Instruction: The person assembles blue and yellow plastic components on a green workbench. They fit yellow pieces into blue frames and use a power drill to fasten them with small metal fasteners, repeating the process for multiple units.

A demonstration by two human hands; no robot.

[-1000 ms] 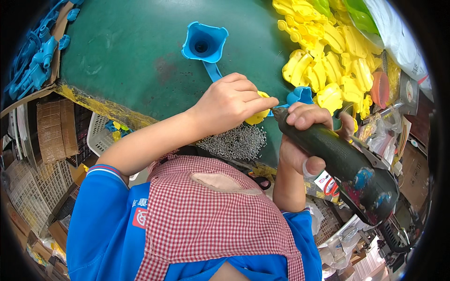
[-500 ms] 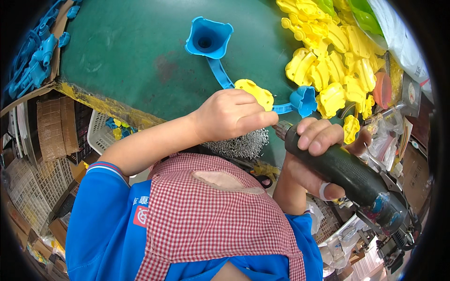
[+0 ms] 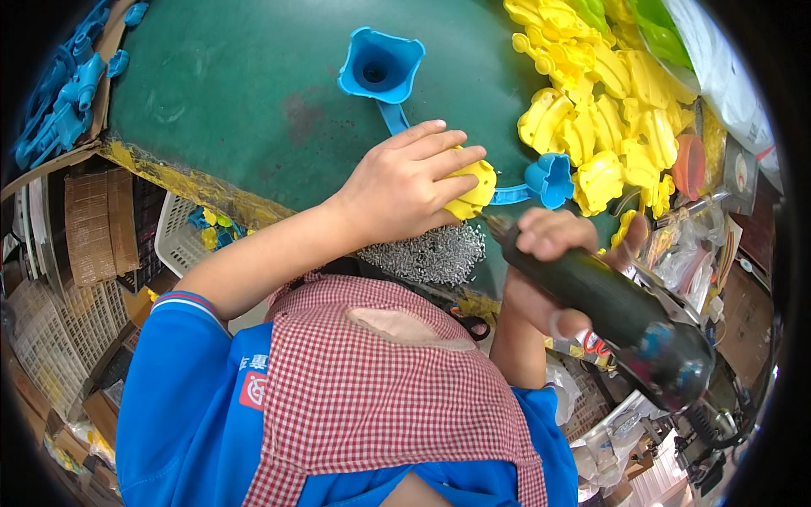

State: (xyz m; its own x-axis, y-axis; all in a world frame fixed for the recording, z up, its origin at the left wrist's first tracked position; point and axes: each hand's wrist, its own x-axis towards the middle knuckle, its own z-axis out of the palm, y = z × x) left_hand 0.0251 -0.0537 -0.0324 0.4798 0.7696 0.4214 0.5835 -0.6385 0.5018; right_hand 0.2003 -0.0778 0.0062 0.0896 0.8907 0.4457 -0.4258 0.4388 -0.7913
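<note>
My left hand (image 3: 414, 182) grips a yellow plastic part (image 3: 477, 190), its fingers laid over the top and hiding much of it. From that part a blue arm runs up to a large blue flared cup (image 3: 382, 72). Another short blue arm leads right to a smaller blue cup (image 3: 554, 180). A dark electric screwdriver (image 3: 591, 296) is wrapped in my right hand (image 3: 545, 237), slightly blurred. Its tip points up and left, close to the yellow part's lower edge. Below my left hand lies a pile of small silver screws (image 3: 431, 256).
Many yellow plastic parts (image 3: 608, 101) are heaped at the right of the green table (image 3: 228, 101). Blue parts (image 3: 72, 110) fill a cardboard box at far left. An orange-red oval piece (image 3: 688, 166) lies at the right. A white basket (image 3: 175, 237) stands beneath the table edge.
My left fingers have spread from a pinch near the screwdriver tip to lie over the yellow part. The screwdriver has shifted slightly left, and more of the screw pile shows.
</note>
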